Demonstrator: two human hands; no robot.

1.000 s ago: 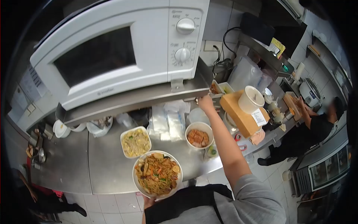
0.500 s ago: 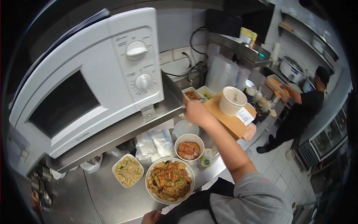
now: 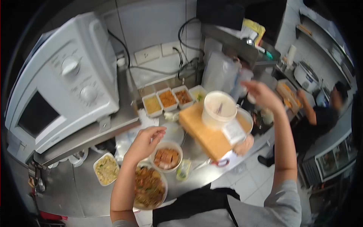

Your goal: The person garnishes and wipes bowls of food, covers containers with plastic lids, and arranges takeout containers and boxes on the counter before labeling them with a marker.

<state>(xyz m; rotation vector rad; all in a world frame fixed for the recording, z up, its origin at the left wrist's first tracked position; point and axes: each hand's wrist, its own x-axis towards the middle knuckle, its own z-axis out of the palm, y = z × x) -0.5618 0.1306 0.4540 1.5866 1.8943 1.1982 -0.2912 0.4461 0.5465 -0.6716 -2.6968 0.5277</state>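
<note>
My left hand [image 3: 146,142] hovers over the counter beside a white bowl of sliced meat [image 3: 166,156], its fingers loosely stretched and nothing in them. Raised to the right, my right hand [image 3: 264,96] is empty and slightly blurred, with fingers apart near clear plastic bags [image 3: 219,73]. Between my hands a brown box [image 3: 202,130] carries a lidded white tub [image 3: 218,113] and a printed slip [image 3: 233,132]. My left forearm partly covers a large bowl of noodles [image 3: 149,187]. A square bowl of fried rice [image 3: 106,169] stands left of it.
A microwave [image 3: 60,83] sits on a metal shelf at left. Small trays of toppings [image 3: 167,99] line the wall. Scissors [image 3: 221,162] and a small clear packet [image 3: 183,169] lie near the front edge. Another person [image 3: 317,113] works at right.
My right hand has moved right, away from the topping trays. My left hand has risen from the bottom edge to above the counter. The view has turned right.
</note>
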